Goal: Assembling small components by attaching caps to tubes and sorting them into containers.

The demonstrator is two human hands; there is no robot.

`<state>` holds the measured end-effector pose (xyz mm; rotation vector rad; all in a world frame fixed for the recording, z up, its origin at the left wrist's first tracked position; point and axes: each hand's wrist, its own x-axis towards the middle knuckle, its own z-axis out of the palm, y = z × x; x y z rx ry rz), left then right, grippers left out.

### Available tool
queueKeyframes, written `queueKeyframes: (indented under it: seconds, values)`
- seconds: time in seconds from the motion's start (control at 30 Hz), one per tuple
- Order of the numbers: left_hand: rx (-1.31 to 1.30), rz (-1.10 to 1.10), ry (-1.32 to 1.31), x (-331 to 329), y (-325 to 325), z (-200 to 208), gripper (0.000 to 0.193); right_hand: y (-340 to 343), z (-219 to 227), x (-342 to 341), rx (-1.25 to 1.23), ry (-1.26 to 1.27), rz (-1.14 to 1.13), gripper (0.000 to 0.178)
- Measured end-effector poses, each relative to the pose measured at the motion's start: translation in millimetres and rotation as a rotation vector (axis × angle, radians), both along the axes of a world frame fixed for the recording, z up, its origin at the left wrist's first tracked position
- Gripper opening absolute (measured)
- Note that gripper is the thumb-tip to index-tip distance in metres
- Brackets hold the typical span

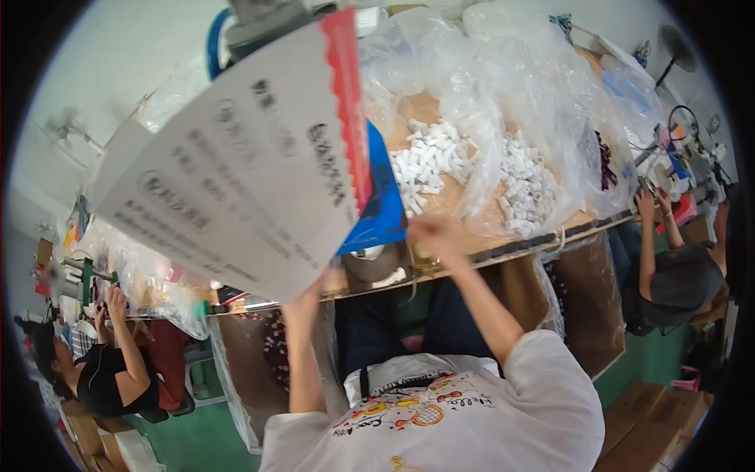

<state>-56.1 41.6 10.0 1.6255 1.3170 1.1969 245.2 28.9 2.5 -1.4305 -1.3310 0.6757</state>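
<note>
A large white printed sheet (pixel 236 165) with a red scalloped border fills the left middle of the head view, in front of a grey machine (pixel 263 27). My left hand (pixel 303 297) is at the sheet's lower edge; its fingers are mostly hidden there, so I cannot tell what they hold. Right of the sheet a blue panel (pixel 383 200) shows in part. Smeared by motion, my right hand (pixel 432 236) is beside the panel's lower right corner, above the table's front edge. Whether it touches the panel or grips anything cannot be made out.
Small white parts (pixel 436 157) lie in heaps on the wooden table, among clear plastic bags (pixel 487 102). Open lined boxes (pixel 582 307) stand below the table edge. One person (pixel 110 370) works at the left, another (pixel 680 275) at the right.
</note>
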Motion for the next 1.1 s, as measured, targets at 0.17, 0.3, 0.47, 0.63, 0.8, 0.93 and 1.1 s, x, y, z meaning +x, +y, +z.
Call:
queueKeyframes:
  seconds: [0.17, 0.3, 0.47, 0.63, 0.8, 0.93, 1.1]
  values:
    - [0.022, -0.221, -0.305, 61, -32, 28, 0.035, -16, -17, 164, -0.061, -0.835, -0.665, 0.026]
    - [0.034, -0.219, -0.267, 64, -33, 22, 0.031, -20, -30, 165, 0.004, -1.149, -0.597, 0.030]
    - [-0.004, -0.126, -0.278, 71, -7, -10, 0.027, -27, 6, 82, 0.055, -0.263, -0.304, 0.024]
    - [0.037, -0.140, -0.064, 81, 15, -8, 0.025, -13, -30, 40, 0.225, -0.676, -0.056, 0.022]
    - [0.071, -0.028, -0.088, 64, 31, -24, 0.020, -12, 1, 24, 0.008, -0.486, -0.118, 0.020]
    - [-0.140, -0.113, -0.289, 55, 51, -26, 0.024, -19, 5, 19, 0.020, -0.139, -0.142, 0.021]
    - [0.037, -0.365, 0.015, 74, 28, -36, 0.020, -25, -22, 6, 0.046, 0.035, -0.102, 0.023]
